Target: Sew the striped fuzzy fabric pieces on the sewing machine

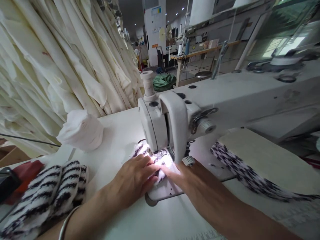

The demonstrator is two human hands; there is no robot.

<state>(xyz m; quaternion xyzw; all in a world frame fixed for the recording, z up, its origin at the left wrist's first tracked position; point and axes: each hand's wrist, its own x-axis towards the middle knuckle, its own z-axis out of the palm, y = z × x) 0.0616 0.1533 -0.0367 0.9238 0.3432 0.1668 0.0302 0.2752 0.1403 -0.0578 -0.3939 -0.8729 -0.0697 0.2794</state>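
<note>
A white industrial sewing machine (200, 100) stands on a white table (120, 133), its lamp lighting the needle area. A small piece of fluffy black-and-white striped fabric (140, 150) lies under the machine head. My left hand (133, 180) rests flat on that fabric with the fingers together, pressing it down. My right hand (175, 175) lies beside it, fingers stretched toward the needle and touching the same fabric in the bright light. A bangle sits on my left wrist.
A stack of striped fluffy pieces (50, 196) lies at the near left. A white roll of cloth (81, 130) sits behind it. A long striped strip (250, 176) trails off right over a cream board (270, 160). Cream fabric sheets (62, 60) hang along the left.
</note>
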